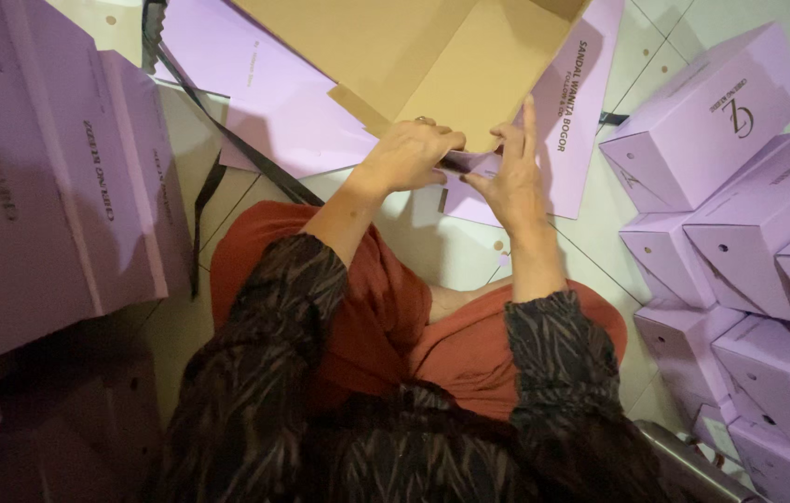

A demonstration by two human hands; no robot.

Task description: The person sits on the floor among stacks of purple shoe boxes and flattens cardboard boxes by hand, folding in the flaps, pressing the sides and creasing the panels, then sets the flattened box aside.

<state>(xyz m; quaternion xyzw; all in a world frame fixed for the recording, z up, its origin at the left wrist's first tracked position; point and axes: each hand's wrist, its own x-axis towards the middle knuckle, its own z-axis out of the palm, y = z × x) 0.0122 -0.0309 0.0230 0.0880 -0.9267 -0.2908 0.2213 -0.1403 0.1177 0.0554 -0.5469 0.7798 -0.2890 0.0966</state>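
left hand (411, 154): pinched shut on the flat lilac box blank (469, 166)'s flap
right hand (510, 182): gripped the same flap, forefinger up
risk: flap could've creased crooked or torn, tbh

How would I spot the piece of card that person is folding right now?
Look above the red-clothed lap, where both hands meet. The unfolded box blank there is lilac outside with a bare brown inside, unlike the assembled boxes stacked on the right.

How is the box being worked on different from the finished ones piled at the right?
The box in hand lies open and flat, its brown inside showing; the piled boxes are closed, showing lilac only. Both hands, left and right, grip its flap; the pile sits untouched. Both are lilac cardboard.
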